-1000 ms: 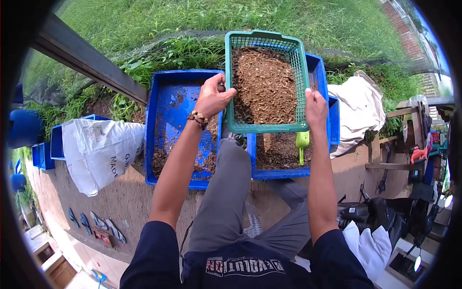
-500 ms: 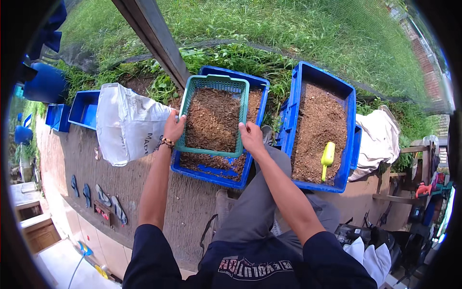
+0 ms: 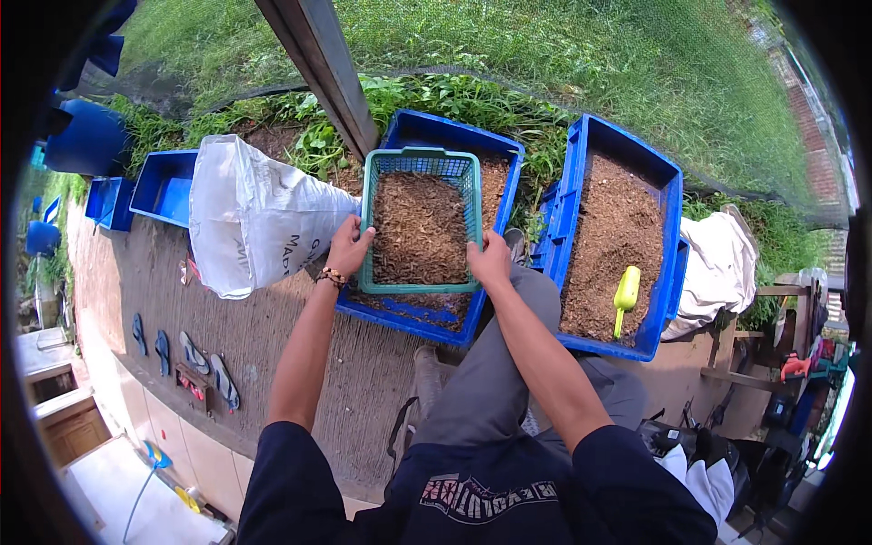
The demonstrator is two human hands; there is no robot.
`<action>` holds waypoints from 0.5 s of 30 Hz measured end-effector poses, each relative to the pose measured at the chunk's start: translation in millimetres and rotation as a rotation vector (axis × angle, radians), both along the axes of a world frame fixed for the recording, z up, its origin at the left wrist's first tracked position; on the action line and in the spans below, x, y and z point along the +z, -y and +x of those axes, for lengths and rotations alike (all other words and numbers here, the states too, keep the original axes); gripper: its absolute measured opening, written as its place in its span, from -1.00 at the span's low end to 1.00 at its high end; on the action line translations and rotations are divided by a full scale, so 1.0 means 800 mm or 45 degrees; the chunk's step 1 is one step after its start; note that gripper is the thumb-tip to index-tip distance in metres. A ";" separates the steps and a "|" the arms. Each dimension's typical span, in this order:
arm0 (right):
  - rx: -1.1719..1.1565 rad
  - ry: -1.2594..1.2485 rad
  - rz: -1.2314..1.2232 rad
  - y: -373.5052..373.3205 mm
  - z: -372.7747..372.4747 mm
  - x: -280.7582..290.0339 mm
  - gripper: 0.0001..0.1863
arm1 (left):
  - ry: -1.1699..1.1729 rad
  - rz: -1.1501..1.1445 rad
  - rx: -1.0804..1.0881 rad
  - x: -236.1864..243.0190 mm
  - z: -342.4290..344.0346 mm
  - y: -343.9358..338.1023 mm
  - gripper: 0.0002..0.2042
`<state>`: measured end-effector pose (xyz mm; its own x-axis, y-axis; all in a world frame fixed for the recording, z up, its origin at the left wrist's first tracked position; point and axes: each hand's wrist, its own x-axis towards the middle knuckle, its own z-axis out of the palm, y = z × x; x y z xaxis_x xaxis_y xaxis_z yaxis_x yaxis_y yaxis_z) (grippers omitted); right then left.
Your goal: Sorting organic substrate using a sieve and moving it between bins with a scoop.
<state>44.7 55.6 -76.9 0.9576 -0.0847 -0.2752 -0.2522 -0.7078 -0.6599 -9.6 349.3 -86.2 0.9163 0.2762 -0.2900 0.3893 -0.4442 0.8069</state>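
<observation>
A green mesh basket (image 3: 422,288) is held between my two hands, over a blue tray (image 3: 409,331) with brown crumbly stuff in it. Coarse brown bits (image 3: 421,227) cover the basket's bottom. My left hand (image 3: 348,249) grips the left rim, its thumb on top. At the lower right side, my right hand (image 3: 490,261) is closed on the rim the same way. To the right stands another blue tray (image 3: 627,153), holding similar brown grainy material (image 3: 610,232). In it lies a yellow-green scoop (image 3: 627,289).
A white sack (image 3: 241,218) stands close by my left hand. Behind the trays rise a post (image 3: 331,73) and netting before grass. A pale sack (image 3: 718,263) lies at the right. Smaller blue trays (image 3: 165,189) and sandals (image 3: 224,381) are at the left.
Both hands have shifted the basket slightly right, and it sits straighter. Its contents look more evenly spread, with the paler patch gone. The whole view has also shifted a little.
</observation>
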 end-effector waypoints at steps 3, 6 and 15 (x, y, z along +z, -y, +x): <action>0.272 -0.104 0.217 -0.009 -0.013 0.013 -0.70 | 0.123 -0.001 0.140 -0.016 0.001 -0.038 -0.78; 0.192 -0.068 0.181 0.011 -0.002 -0.005 -0.67 | 0.042 0.010 0.002 0.000 0.011 -0.001 -0.78; 0.258 -0.040 0.398 0.006 -0.014 -0.005 -0.66 | 0.071 0.047 0.158 -0.004 0.009 -0.024 -0.73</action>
